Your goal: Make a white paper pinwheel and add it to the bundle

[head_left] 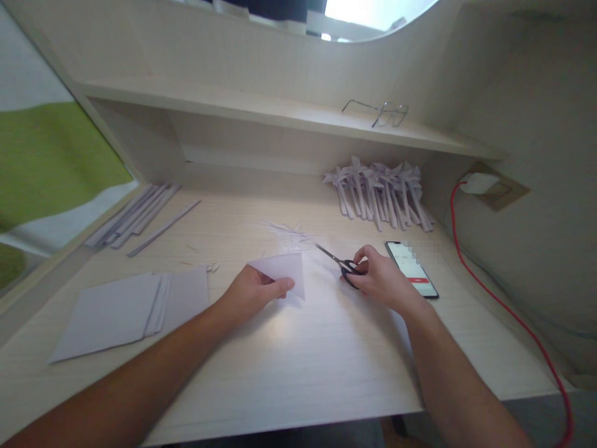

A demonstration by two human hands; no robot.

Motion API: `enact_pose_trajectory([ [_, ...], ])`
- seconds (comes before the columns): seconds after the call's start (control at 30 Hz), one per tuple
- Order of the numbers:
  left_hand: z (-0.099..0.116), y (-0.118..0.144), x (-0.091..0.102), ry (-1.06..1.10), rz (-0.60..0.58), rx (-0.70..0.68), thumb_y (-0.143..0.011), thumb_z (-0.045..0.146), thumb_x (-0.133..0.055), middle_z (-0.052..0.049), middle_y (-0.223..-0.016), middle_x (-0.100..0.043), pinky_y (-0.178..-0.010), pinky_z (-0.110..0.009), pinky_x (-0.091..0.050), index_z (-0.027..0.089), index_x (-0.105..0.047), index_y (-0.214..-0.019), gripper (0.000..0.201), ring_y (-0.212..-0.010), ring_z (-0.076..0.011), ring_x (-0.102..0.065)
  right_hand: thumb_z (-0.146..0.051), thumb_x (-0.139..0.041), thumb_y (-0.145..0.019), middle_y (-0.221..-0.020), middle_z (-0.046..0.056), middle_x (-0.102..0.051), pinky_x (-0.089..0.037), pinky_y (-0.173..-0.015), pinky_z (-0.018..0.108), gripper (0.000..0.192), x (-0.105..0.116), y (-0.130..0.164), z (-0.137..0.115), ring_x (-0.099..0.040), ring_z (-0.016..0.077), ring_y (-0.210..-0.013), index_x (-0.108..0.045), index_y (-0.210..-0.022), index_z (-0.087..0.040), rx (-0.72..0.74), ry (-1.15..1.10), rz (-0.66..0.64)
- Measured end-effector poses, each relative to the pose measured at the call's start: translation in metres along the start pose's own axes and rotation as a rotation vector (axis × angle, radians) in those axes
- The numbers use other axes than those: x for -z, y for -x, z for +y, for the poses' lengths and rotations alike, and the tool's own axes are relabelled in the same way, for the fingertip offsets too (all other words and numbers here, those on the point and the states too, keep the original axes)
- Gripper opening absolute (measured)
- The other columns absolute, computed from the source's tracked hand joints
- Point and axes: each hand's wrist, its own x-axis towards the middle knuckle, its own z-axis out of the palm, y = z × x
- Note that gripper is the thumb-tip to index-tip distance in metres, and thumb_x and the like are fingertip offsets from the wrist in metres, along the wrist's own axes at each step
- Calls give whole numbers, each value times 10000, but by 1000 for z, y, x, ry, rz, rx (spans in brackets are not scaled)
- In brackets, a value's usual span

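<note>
My left hand [261, 287] pinches a folded piece of white paper [291, 269] between thumb and fingers, above the middle of the desk. To its right, my right hand [380, 274] grips a pair of scissors [342, 260] with black handles. The scissor blades point up and left toward the paper, apart from it, and look closed together. Just beyond the paper lies a small heap of thin white paper scraps [291, 236]. A stack of white paper sheets [107, 311] rests on the desk to the left of my left hand.
Rolled paper sticks [140, 214] lie at the back left. Several paper pinwheels [377, 186] are gathered at the back right. A phone [413, 269] lies beside my right hand. Glasses [392, 114] sit on the shelf [280, 112]. A red cable [504, 298] runs down the right side.
</note>
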Motion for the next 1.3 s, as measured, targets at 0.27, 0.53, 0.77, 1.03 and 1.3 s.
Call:
enact_pose_trajectory([
  [0.27,3,0,-1,1,16,15,-730,298,-731,-7,-590,-649,-685,-312,-539,184,-629,-556,231,-630,-179,-627,-332,-713,-813,-670,11,-680,-348,-569,268,184,-3,0,-11,-587,163,-621,-644,-705,-200,23,52,94],
  [0.53,7,0,-3,37,13,0,-703,298,-720,-9,-552,-640,-635,-308,-533,188,-628,-541,215,-591,-178,-609,-275,-698,-825,-782,44,-738,-364,-611,279,76,-9,0,-15,-630,189,-704,-692,-822,-200,-41,107,128],
  [0.77,5,-1,-3,53,15,-22,-689,342,-723,-28,-579,-672,-590,-285,-502,187,-633,-537,236,-574,-170,-591,-246,-712,-802,-755,43,-735,-372,-609,279,58,-14,-2,-12,-628,185,-690,-706,-779,-193,-35,75,120],
  [1.03,-2,-1,-1,46,0,0,-705,343,-750,-25,-629,-676,-651,-304,-495,176,-660,-586,224,-623,-173,-598,-291,-691,-852,-789,52,-734,-398,-648,300,122,-11,1,-14,-619,191,-714,-734,-790,-196,24,-4,173],
  [1.3,-9,3,-6,81,-273,-38,-784,336,-735,-19,-731,-708,-658,-277,-446,156,-727,-768,182,-663,-154,-595,-409,-790,-818,-703,-7,-645,-428,-581,261,239,-36,28,-60,-559,127,-607,-706,-855,-188,195,-904,-203],
])
